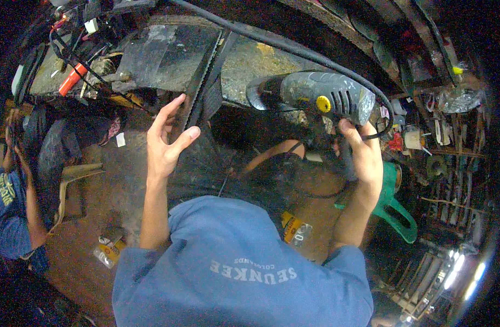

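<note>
Above the bench's near edge, my right hand [364, 147] is wrapped round the rear of a grey power tool [326, 90]. The tool has a round yellow knob, dark vent slots and a smeared body; its front end points left. A thick black cord [293, 49] loops from its back end and runs to the upper left. My left hand [168, 133] is raised with thumb and fingers apart, holding nothing. Just right of its fingertips, a long dark strip [203, 73] with a ragged edge slants up across the bench; I cannot tell whether they touch.
The stained workbench [250, 60] spans the far side. An orange cylinder [73, 79] lies among cables at far left. Another person [13, 207] is at the left. A green plastic chair [397, 210] stands right, near cluttered shelves [452, 158]. Yellow packages [111, 252] lie on the floor.
</note>
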`<state>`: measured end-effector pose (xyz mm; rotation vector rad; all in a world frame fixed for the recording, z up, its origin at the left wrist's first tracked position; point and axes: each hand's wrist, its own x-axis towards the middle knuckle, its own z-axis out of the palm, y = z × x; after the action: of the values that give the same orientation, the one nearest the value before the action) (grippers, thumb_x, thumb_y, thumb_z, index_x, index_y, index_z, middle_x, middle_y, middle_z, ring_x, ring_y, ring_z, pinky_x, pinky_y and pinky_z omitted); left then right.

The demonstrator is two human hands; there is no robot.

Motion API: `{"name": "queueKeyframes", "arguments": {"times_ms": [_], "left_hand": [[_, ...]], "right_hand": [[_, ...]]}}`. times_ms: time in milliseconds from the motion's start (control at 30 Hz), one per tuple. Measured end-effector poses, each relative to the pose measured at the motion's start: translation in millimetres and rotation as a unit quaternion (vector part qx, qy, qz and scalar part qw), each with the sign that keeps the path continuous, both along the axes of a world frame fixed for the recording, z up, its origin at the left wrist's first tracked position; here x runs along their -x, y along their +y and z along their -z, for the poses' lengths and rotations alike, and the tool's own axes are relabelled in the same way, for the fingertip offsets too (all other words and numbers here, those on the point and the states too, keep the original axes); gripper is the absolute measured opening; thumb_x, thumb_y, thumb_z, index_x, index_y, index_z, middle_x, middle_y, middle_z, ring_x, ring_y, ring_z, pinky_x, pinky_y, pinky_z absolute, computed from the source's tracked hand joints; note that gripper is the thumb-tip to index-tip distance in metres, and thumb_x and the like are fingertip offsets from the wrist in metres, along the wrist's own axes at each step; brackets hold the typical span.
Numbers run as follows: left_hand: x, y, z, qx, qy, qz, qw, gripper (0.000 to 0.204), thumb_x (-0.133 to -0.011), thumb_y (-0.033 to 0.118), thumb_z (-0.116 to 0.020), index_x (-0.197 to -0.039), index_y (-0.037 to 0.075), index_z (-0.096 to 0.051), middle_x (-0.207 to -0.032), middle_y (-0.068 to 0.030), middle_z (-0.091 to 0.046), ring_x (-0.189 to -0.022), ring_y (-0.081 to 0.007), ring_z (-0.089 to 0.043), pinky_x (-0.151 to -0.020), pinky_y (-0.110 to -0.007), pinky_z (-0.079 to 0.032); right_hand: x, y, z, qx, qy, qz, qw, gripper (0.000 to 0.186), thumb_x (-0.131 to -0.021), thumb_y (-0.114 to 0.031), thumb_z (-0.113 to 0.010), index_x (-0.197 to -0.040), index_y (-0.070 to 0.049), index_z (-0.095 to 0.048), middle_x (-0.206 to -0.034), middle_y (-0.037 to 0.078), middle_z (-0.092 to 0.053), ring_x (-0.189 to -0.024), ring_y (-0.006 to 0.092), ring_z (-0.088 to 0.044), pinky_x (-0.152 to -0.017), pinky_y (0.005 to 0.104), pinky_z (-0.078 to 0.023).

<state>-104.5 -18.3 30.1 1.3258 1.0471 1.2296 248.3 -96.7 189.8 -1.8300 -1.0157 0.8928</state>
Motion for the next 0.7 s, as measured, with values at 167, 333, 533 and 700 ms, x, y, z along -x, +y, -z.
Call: {"name": "queueKeyframes", "arguments": {"times_ms": [167,333,533,700], "left_hand": [[-7.1,4.4,-1.4,0.004,-0.001,0.007,1.0,0.071,-0.082,0.019,-0.089,-0.147,0.006,-0.062,-0.136,-0.0091,-0.067,-0.118,-0.0199,-0.065,-0.1,-0.034,-0.052],[-22.9,16.9,-2.9,0.013,-0.016,0.026,0.999,0.072,-0.083,0.019,-0.089,-0.147,0.004,-0.061,-0.136,-0.0105,-0.068,-0.118,-0.0198,-0.065,-0.102,-0.034,-0.051],[-40.9,26.2,-4.0,0.01,-0.027,0.057,0.998,0.074,-0.083,0.014,-0.088,-0.15,0.002,-0.059,-0.141,-0.0136,-0.066,-0.124,-0.0205,-0.064,-0.11,-0.035,-0.048],[-50.0,26.3,-14.8,-0.012,-0.021,0.068,0.997,0.073,-0.083,0.011,-0.087,-0.149,0.001,-0.059,-0.141,-0.013,-0.067,-0.126,-0.0209,-0.064,-0.112,-0.036,-0.047]], "right_hand": [[-2.5,-8.1,-1.8,0.014,-0.005,-0.018,1.0,0.023,-0.1,-0.013,-0.066,-0.12,-0.003,-0.068,-0.093,0.006,-0.071,-0.072,0.0135,-0.062,-0.064,0.0287,-0.051],[-24.6,-22.6,-13.4,0.033,0.01,-0.013,0.999,0.022,-0.099,-0.015,-0.071,-0.119,-0.006,-0.072,-0.1,0.001,-0.072,-0.085,0.012,-0.064,-0.074,0.0291,-0.052],[-56.6,-42.9,-11.7,-0.026,-0.015,0.129,0.991,0.024,-0.101,-0.022,-0.073,-0.121,-0.009,-0.07,-0.094,-0.001,-0.069,-0.074,0.01,-0.061,-0.064,0.027,-0.049],[-75.6,-49.1,-14.9,-0.05,-0.038,0.206,0.977,0.025,-0.102,-0.031,-0.074,-0.117,-0.011,-0.07,-0.09,-0.002,-0.069,-0.067,0.009,-0.058,-0.059,0.0271,-0.048]]}}
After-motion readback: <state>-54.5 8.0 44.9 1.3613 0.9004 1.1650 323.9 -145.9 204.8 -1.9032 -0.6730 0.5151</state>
